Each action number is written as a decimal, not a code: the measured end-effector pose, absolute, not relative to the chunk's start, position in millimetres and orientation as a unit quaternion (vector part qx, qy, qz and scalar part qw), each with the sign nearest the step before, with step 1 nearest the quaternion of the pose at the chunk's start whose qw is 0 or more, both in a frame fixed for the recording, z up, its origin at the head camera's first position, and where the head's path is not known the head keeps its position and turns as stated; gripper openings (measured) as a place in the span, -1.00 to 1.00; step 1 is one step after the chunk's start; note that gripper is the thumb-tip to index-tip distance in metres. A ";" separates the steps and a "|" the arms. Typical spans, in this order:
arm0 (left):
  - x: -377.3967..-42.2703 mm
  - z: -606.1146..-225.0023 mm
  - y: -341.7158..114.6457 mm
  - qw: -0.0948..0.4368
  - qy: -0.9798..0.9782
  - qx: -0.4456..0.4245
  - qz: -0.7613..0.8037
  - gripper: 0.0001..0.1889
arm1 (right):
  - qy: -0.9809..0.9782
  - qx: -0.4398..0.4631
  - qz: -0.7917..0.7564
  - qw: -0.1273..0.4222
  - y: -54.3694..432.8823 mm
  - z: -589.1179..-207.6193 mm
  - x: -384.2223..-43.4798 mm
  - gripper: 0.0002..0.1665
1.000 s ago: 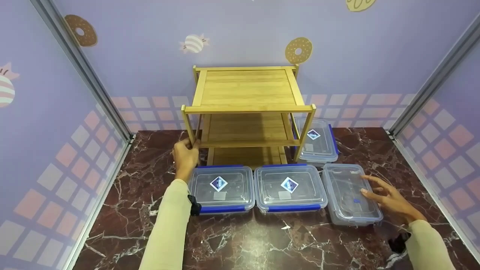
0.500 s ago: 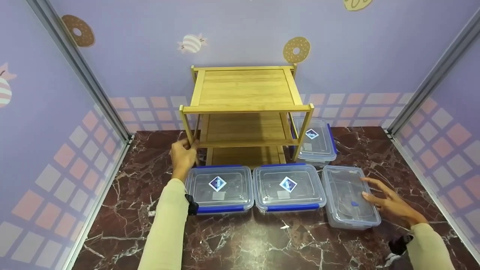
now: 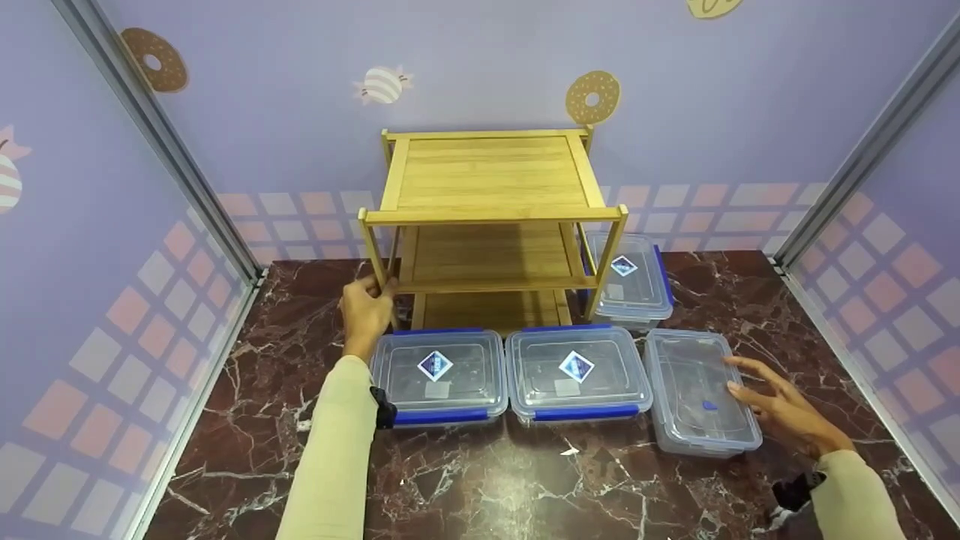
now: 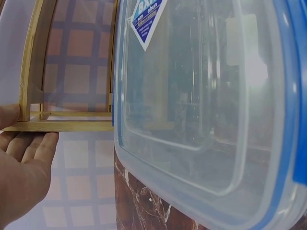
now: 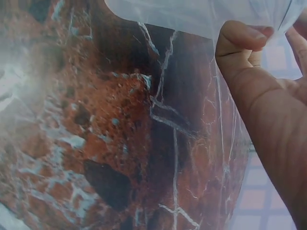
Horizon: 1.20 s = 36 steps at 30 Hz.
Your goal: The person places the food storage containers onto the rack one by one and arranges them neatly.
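A bamboo three-tier shelf (image 3: 491, 174) stands against the back wall. My left hand (image 3: 366, 311) grips its front left leg low down; in the left wrist view the thumb is on one side of the wood and the fingers on the other. Two clear lidded food containers with blue clips, a left one (image 3: 409, 386) and a middle one (image 3: 555, 390), lie side by side before the shelf. A third clear container (image 3: 690, 382) lies at their right, turned lengthwise. My right hand (image 3: 787, 409) touches its right edge with thumb and fingers spread.
Another clear container (image 3: 628, 289) with a blue clip stands at the shelf's right side, near the back wall. Dark red marbled tabletop (image 3: 480, 487) runs between purple patterned wall panels (image 3: 885, 247) on both sides.
The container at my right hand has shifted very slightly toward me, and the right hand has stayed at its edge. My left hand keeps its grip on the shelf leg.
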<state>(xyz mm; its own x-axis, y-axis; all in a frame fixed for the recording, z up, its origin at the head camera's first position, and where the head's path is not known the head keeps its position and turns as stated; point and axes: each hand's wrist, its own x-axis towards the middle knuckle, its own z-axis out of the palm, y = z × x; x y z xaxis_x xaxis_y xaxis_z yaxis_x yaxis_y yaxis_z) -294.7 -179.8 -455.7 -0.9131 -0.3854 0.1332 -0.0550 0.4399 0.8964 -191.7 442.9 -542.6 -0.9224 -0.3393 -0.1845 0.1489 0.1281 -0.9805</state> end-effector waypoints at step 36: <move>-293.7 -456.5 -179.1 0.175 -0.828 0.125 -0.518 -0.73 | 0.601 -0.147 -0.779 0.103 421.3 -490.0 -161.0 -0.34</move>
<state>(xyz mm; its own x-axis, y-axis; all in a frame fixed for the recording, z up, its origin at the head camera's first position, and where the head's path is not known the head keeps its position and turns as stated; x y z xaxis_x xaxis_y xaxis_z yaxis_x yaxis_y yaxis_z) -293.7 -179.1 -456.5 -0.9072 -0.3890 0.1604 -0.0262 0.4327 0.9012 -161.0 421.3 -490.0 -0.9358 -0.3364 0.1057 -0.0166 -0.2575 -0.9661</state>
